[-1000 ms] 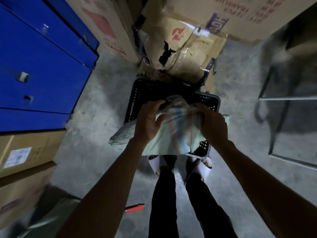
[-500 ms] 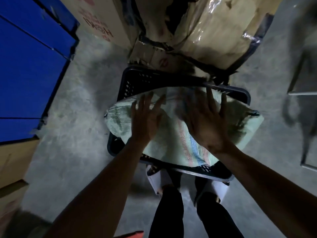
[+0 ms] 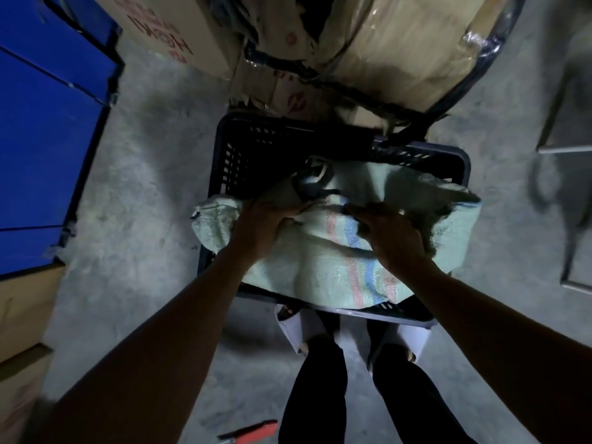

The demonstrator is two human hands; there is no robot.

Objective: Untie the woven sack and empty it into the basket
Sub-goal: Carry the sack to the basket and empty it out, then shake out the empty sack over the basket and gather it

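Grey concrete floor (image 3: 134,193) fills the dim storage space, with blue metal panels (image 3: 48,139) to the left and battered brown cardboard boxes (image 3: 384,43) stacked behind. On the floor stands a dark plastic basket with perforated walls (image 3: 243,155), and across its top lies the pale green woven sack (image 3: 320,270). Its weave is coarse and shiny, and a band of red and blue stripes (image 3: 362,267) runs along it. The cloth is rumpled and slack, its left corner (image 3: 211,219) draped over the basket's left rim and its frayed right end hanging over the right rim. A dark object (image 3: 310,184) shows at the sack's far edge inside the basket; what it is cannot be made out. The left hand (image 3: 266,225) lies on the sack with fingers curled, pinching a fold of cloth. The right hand (image 3: 387,235) rests on the striped part with fingers bent down into the fabric. Near the bottom edge, an orange-handled tool (image 3: 250,431) lies on the floor by the person's feet.
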